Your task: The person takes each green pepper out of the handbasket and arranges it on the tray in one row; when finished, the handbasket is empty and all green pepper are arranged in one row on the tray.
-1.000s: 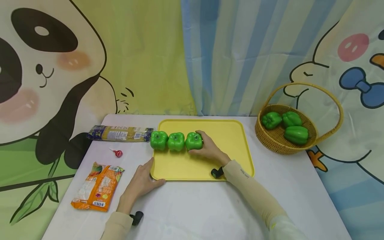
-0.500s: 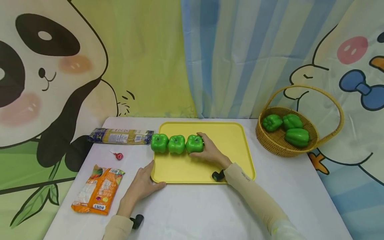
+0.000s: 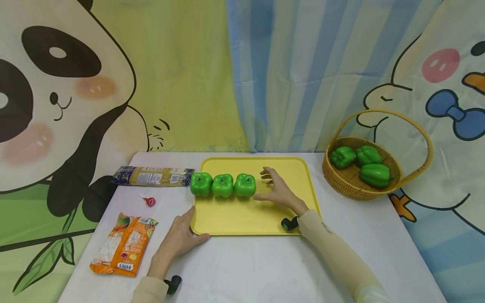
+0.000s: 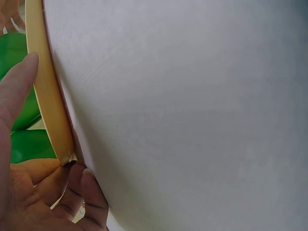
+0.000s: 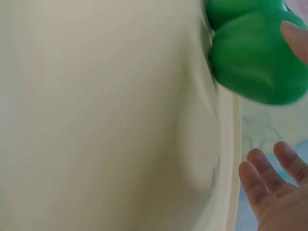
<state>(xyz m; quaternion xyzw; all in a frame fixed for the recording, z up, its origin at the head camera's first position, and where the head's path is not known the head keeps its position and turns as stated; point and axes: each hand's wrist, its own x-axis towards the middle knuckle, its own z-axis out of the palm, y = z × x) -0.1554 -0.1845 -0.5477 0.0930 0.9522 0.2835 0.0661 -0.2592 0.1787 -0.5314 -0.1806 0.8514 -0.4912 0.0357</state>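
Note:
Three green bell peppers stand in a row on the yellow tray (image 3: pixel 265 223): a left one (image 3: pixel 201 184), a middle one (image 3: pixel 222 185) and a right one (image 3: pixel 245 185). My right hand (image 3: pixel 278 191) is just right of the right pepper, thumb and fingers spread, holding nothing. In the right wrist view, a gap separates its fingertips (image 5: pixel 251 175) from a pepper (image 5: pixel 260 57). My left hand (image 3: pixel 181 233) rests at the tray's near-left corner, thumb along the front edge and fingers at the left side. The left wrist view shows its thumb (image 4: pixel 21 82) against the tray rim (image 4: pixel 48 91).
A wicker basket (image 3: pixel 342 187) with a tall handle holds three more green peppers (image 3: pixel 374 175) at the right. On the left lie a long pack of noodles (image 3: pixel 155 176), a red lollipop (image 3: pixel 150 201) and an orange snack bag (image 3: pixel 125 246). A printed curtain hangs behind the table.
My right hand has let go of the right pepper and drawn back to the right, its fingers spreading. The peppers stay in their row; my left hand keeps its place at the corner.

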